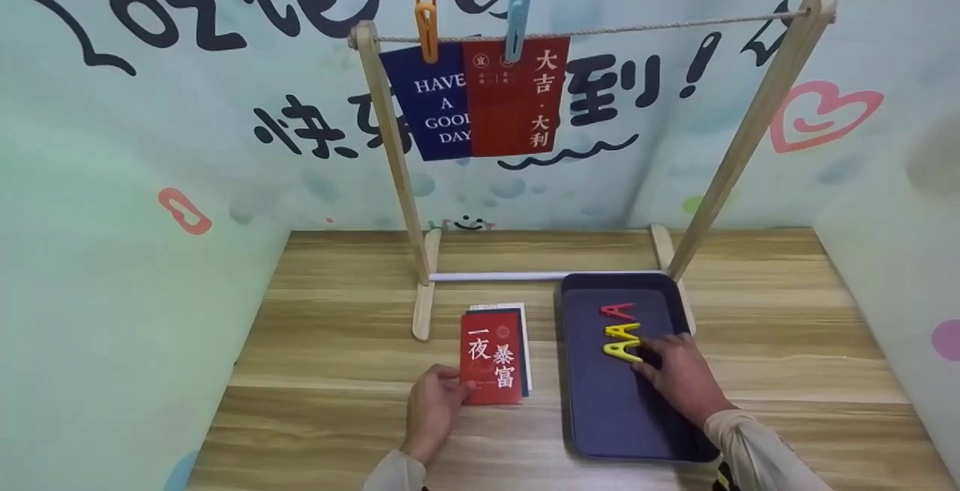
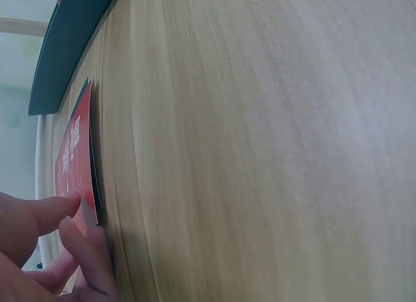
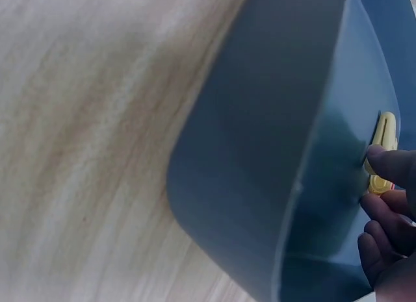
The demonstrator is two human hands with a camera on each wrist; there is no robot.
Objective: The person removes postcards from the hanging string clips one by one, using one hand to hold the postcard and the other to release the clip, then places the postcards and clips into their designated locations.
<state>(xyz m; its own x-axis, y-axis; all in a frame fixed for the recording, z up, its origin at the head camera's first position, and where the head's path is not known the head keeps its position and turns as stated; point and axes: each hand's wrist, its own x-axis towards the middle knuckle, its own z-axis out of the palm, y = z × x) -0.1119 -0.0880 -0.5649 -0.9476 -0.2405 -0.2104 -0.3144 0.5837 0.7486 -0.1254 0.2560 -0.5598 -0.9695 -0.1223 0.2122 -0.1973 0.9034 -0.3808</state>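
Observation:
A red card (image 1: 491, 371) with white characters lies on top of a small stack, with dark blue and white edges showing beneath. My left hand (image 1: 436, 407) pinches its lower left edge, thumb on top, as the left wrist view also shows. Inside the dark blue tray (image 1: 619, 431), my right hand (image 1: 679, 371) pinches the right end of the nearest yellow clothespin (image 1: 621, 351) between thumb and fingers. In the right wrist view this yellow clothespin (image 3: 386, 128) still lies low in the tray. Another yellow clothespin (image 1: 619, 330) and a red clothespin (image 1: 616, 311) lie just beyond it.
Behind stands a wooden rack (image 1: 739, 153) with a rope (image 1: 660, 26) across its top. An orange clothespin (image 1: 426, 25) and a light blue clothespin (image 1: 517, 22) hold a blue card (image 1: 435, 127) and a red card (image 1: 510, 119) there. A printed backdrop (image 1: 187, 273) encloses the table (image 1: 300, 401).

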